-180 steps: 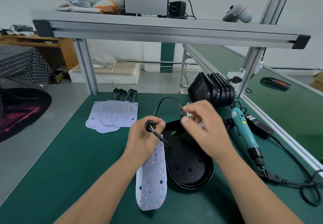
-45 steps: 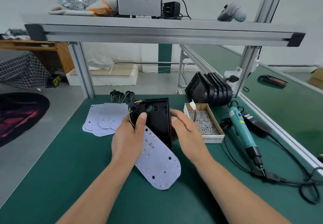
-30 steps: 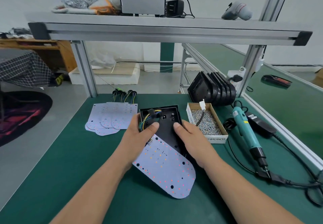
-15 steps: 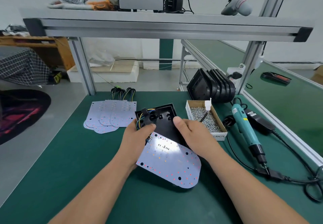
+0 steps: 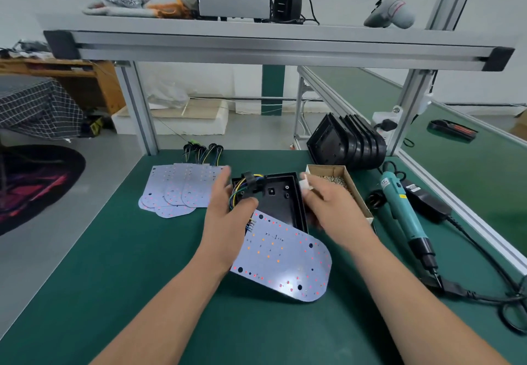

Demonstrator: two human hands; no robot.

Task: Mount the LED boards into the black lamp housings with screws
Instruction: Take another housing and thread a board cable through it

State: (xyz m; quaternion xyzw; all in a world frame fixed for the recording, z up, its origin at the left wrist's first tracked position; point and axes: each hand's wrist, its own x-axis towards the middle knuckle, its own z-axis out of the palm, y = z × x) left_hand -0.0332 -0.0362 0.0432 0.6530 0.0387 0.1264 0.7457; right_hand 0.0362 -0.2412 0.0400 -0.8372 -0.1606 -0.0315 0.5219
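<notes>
A black lamp housing (image 5: 281, 198) lies open side up at the middle of the green mat. A white LED board (image 5: 285, 253) rests tilted across its near end, and coloured wires (image 5: 242, 186) run from the board into the housing's far left corner. My left hand (image 5: 228, 219) is at the housing's left edge with straight, spread fingers and its thumb on the rim by the wires. My right hand (image 5: 333, 210), blurred, is at the right edge, fingertips pinching a small white connector (image 5: 304, 185).
Spare LED boards (image 5: 179, 188) fan out at the left with their cables behind. A cardboard box of screws (image 5: 358, 193) sits just right of the housing. A teal electric screwdriver (image 5: 399, 207) and its cord lie further right. Stacked black housings (image 5: 348, 148) stand at the back.
The housing was laid flat with the board swung down over its near end. My right hand left the housing's top and went right, to the connector, which has moved from the screw box to the housing's edge.
</notes>
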